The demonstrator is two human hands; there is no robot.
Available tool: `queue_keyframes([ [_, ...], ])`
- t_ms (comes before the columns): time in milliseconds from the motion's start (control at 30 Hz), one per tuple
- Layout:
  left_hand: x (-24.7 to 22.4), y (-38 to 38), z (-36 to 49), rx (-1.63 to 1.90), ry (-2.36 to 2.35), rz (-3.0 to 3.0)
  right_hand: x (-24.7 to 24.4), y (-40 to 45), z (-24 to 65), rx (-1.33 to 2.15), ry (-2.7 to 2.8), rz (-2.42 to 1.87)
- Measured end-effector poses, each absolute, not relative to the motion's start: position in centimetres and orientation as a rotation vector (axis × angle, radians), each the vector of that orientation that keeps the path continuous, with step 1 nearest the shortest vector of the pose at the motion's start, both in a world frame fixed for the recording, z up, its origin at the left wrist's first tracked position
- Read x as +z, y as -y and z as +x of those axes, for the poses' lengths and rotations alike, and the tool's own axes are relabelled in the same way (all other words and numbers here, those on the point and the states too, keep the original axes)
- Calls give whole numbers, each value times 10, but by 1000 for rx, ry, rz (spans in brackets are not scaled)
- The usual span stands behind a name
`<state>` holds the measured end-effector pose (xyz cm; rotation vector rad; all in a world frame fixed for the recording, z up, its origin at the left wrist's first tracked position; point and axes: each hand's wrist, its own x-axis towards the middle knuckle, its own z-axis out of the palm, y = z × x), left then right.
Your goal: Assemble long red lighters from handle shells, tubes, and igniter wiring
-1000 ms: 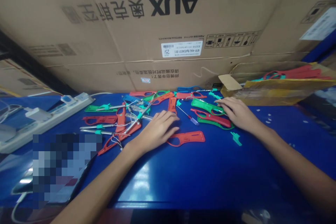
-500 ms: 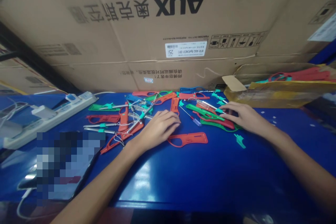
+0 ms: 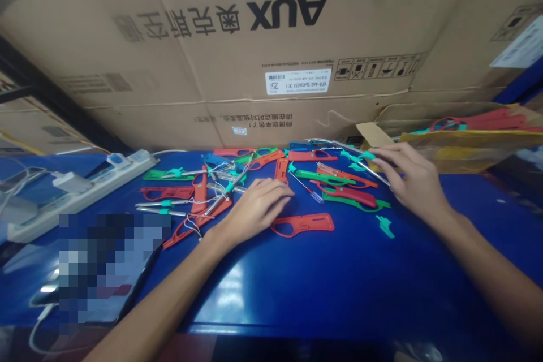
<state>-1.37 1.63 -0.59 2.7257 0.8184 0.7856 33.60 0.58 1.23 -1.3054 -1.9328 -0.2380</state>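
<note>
My right hand (image 3: 418, 178) is closed on a lighter rod (image 3: 372, 165), a thin metal tube with a teal plastic piece and a thin wire at its far end. The rod is tilted, above the right side of the pile. My left hand (image 3: 261, 203) rests palm down on the blue table, fingers loosely bent, nothing visible in it; its underside is hidden. By its thumb lies a red lighter casing half (image 3: 311, 223). Under my right hand's side lie a dark red casing (image 3: 352, 194), a green casing (image 3: 324, 176) and a loose teal trigger (image 3: 385, 226). A screwdriver (image 3: 314, 195) lies between my hands.
More casings and wired rods (image 3: 167, 203) lie left of my left hand. An open carton (image 3: 470, 150) of casings stands back right. A large cardboard box (image 3: 190, 73) walls the back. At left are a power strip (image 3: 85, 195) and a pixelated device (image 3: 123, 271).
My right hand has lifted from the pile, moving slightly right and up, with the lighter rod now raised in it. My left hand stays almost in place.
</note>
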Motion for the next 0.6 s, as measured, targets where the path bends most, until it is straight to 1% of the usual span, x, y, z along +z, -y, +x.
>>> queue_keyframes([
  [67, -4, -13, -12, 884, -869, 2723, 15, 4, 326, -335, 1920, -1232],
  [133, -1, -7, -8, 1061, -879, 2739, 15, 12, 317, -432, 1956, -1143],
  [233, 2, 4, 0, 1427, -764, 2750, 11, 21, 304, -504, 2063, -1023],
  [300, 3, 11, 6, 1586, -683, 2761, 7, 25, 297, -496, 2135, -928],
  [367, 4, 15, 11, 1606, -716, 2777, 2, 29, 290, -427, 2212, -821],
  [433, 3, 15, 13, 1529, -796, 2820, -3, 37, 284, -319, 2264, -755],
  [600, 3, 10, 6, 1352, -710, 3004, -11, 64, 276, -102, 2209, -840],
])
